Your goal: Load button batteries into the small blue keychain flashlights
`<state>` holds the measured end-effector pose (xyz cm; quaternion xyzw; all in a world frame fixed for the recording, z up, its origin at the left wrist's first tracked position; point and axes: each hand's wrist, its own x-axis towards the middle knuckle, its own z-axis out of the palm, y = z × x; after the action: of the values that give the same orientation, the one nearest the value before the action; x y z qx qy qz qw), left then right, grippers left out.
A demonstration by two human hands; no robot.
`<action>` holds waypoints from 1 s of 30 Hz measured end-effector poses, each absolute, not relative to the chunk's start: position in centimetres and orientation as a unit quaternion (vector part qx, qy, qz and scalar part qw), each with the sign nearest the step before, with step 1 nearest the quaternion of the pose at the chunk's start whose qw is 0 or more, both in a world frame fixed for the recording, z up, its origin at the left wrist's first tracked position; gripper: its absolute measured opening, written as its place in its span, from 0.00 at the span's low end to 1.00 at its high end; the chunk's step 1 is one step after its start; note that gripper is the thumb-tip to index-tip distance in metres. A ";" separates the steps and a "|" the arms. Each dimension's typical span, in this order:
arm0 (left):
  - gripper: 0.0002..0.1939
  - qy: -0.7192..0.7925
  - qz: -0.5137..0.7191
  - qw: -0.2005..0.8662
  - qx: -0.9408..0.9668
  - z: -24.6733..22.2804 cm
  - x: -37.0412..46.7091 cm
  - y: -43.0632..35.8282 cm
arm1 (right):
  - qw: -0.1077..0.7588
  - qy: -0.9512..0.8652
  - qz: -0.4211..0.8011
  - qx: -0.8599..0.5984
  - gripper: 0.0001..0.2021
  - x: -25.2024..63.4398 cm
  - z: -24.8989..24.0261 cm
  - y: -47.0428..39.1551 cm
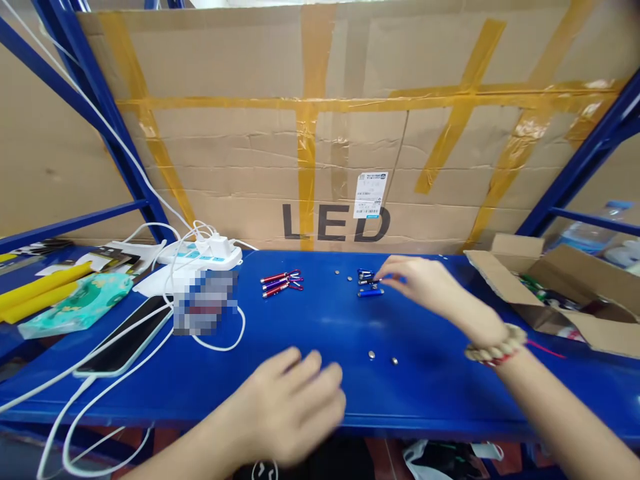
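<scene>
My right hand (425,283) reaches forward across the blue table (320,393), its fingertips touching a small pile of blue keychain flashlights (369,283). A beaded bracelet sits on that wrist. My left hand (295,403) hovers low over the near edge of the table, fingers loosely curled, blurred, with nothing visible in it. A bundle of red keychain flashlights (281,283) lies to the left of the blue ones. Two small button cells (383,358) lie between my hands.
A white power strip (207,253) with cables, a phone (125,340) on a charging cable and a teal tissue pack (80,303) lie at the left. An open cardboard box (560,293) stands at the right. A taped cardboard sheet marked LED (335,133) closes the back.
</scene>
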<state>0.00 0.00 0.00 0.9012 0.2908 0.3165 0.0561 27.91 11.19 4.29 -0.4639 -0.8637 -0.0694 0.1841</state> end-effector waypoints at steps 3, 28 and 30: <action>0.13 0.294 0.299 0.036 0.907 0.8 1.9 4.2 | 0.083 -0.865 -0.025 -0.494 0.08 27.2 1.4 13.7; 0.11 0.409 0.332 0.358 0.771 -3.2 3.6 10.8 | 0.007 -0.792 0.488 -0.367 0.21 28.1 2.0 10.9; 0.10 0.418 0.343 0.362 0.760 -3.1 3.6 10.9 | -0.028 -0.784 0.504 -0.362 0.23 28.6 1.9 10.8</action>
<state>3.57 10.89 -3.10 0.7596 0.4182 0.3426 0.3617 28.57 10.82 1.89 -0.3625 -0.7836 0.5039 -0.0278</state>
